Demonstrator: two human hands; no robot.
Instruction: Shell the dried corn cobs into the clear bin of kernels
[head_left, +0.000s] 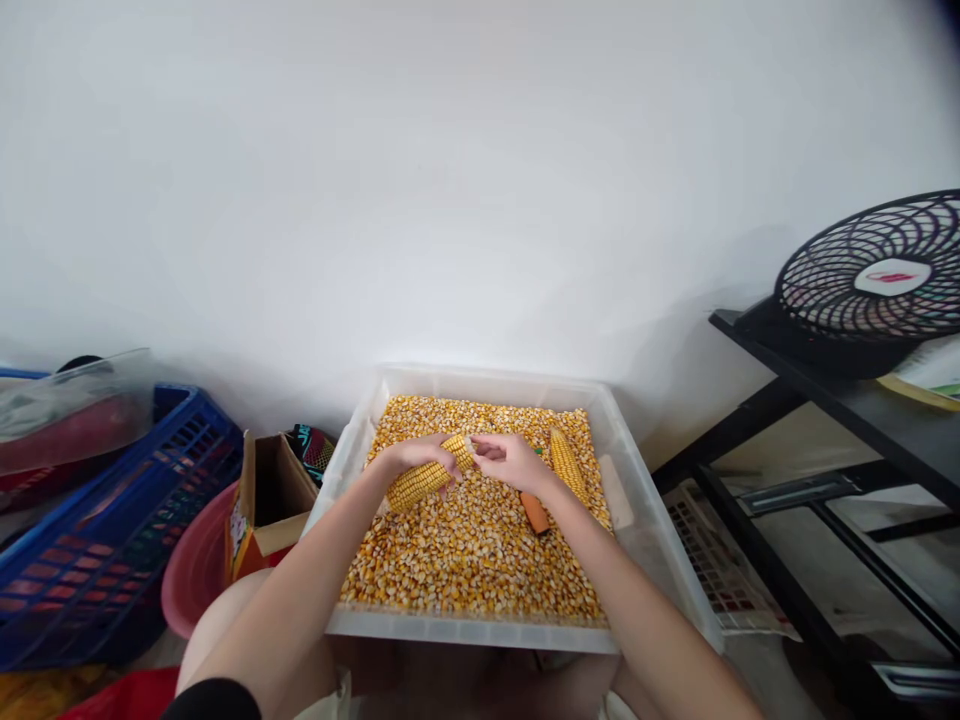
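Far to the left of the left hand sits a blue plastic crate [97,530], and nearer, still to its left, a pink basin [196,570] and an open cardboard box [271,500] stand just beside the clear plastic tub [480,630]. The tub is filled with loose corn kernels [465,550]. The left hand [417,456] is closed around a yellow corn cob [429,476], gripping it near its upper end, so the cob slants down and to the left from the fingers and hangs just over the kernels. The right hand [511,460] is loosely curled, its fingertips touching the cob's upper tip, right beside the left hand. Just below the right hand's wrist an orange handle-like piece [535,513] lies on the kernels; what it is cannot be told. To the right of that hand a second corn cob [568,463] rests on the kernels near the tub's far right side. Well apart to the right, a black shelf [832,390] carries a black fan [877,280].
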